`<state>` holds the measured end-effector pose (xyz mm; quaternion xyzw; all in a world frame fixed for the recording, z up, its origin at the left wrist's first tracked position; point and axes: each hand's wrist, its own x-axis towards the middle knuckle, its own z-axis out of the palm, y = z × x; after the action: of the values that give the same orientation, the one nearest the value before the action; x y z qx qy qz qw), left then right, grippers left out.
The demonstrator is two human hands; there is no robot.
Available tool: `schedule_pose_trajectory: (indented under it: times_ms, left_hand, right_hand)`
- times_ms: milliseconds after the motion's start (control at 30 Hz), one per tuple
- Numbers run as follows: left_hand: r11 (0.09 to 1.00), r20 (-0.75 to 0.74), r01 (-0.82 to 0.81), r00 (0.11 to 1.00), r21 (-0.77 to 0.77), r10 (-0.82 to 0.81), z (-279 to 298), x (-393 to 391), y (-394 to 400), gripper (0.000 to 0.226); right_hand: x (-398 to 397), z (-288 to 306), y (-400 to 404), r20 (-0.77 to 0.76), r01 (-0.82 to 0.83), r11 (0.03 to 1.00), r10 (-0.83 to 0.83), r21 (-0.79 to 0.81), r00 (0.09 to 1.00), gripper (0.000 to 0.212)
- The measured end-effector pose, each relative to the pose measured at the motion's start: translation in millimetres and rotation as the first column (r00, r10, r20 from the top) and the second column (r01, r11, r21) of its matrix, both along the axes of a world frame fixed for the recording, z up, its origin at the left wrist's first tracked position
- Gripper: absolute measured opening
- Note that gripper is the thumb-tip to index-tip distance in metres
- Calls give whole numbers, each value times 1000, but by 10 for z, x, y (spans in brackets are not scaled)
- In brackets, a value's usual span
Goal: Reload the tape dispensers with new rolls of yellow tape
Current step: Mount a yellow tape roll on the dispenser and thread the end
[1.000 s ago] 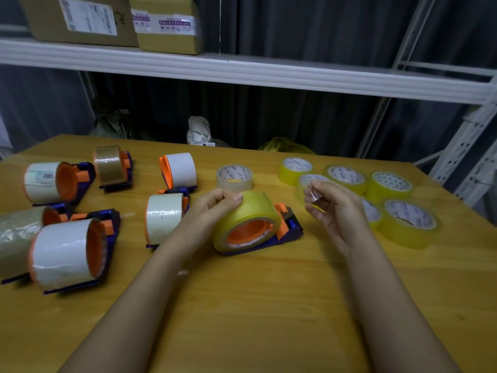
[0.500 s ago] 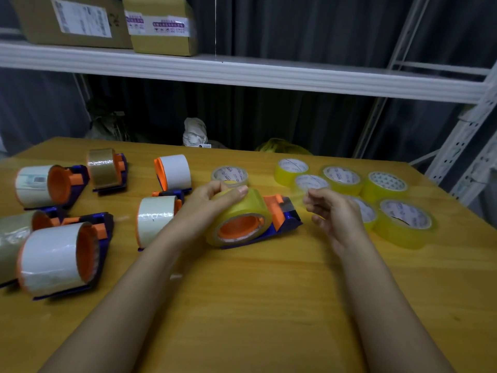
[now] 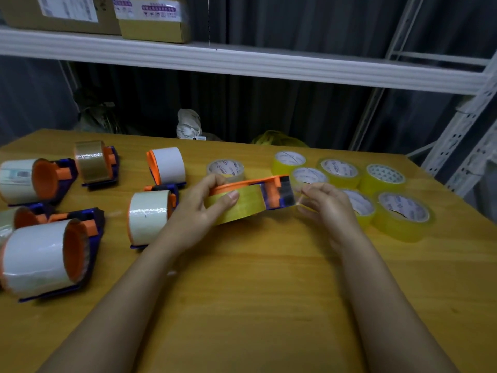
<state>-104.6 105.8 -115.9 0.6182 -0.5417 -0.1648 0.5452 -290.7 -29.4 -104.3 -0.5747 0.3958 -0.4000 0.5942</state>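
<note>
Left hand (image 3: 200, 208) grips the orange-and-blue plastic tape dispenser (image 3: 271, 191) loaded with a yellow tape roll (image 3: 239, 207), lifted above the wooden table (image 3: 255, 292). Right hand (image 3: 326, 205) pinches the clear tape end (image 3: 291, 193) at its front, beside loose yellow tape rolls (image 3: 400, 214).

Loaded tape dispensers (image 3: 45, 254) are grouped on the counter (image 3: 242, 305) at left; spare tape rolls (image 3: 403, 214) are clustered at right. Between them a dispenser (image 3: 247, 200) is held. Boxes (image 3: 153, 17) are placed on the shelf (image 3: 242, 63) behind.
</note>
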Motion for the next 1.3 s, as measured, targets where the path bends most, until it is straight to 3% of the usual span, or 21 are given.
schedule_pose_trajectory:
  times_ms: [200, 333, 467, 600, 767, 1167, 1300]
  left_hand:
    - [998, 98, -14, 995, 62, 7, -26, 71, 5, 31]
    - [988, 297, -149, 946, 36, 131, 41, 38, 0, 32]
    - [967, 395, -247, 895, 59, 205, 60, -80, -24, 34]
    - [967, 318, -230, 929, 106, 186, 44, -70, -31, 55]
    - [978, 194, -203, 963, 56, 188, 50, -49, -38, 39]
    - [971, 404, -240, 889, 8, 217, -6, -7, 0, 35]
    - [961, 384, -276, 886, -14, 260, -20, -2, -8, 33]
  right_hand:
    - [-2, 15, 22, -66, -60, 988, 51, -140, 997, 21]
    - [12, 23, 48, -88, -103, 965, 83, -243, 993, 23]
    - [50, 3, 62, -88, -115, 948, 93, -296, 992, 22]
    - [45, -14, 55, -87, -132, 944, 110, -303, 990, 21]
    - [47, -8, 57, -37, -154, 951, 150, -268, 988, 21]
    - [53, -13, 106, -61, -165, 955, 155, -246, 986, 21]
    - [25, 6, 108, -42, -198, 955, 194, -220, 980, 22]
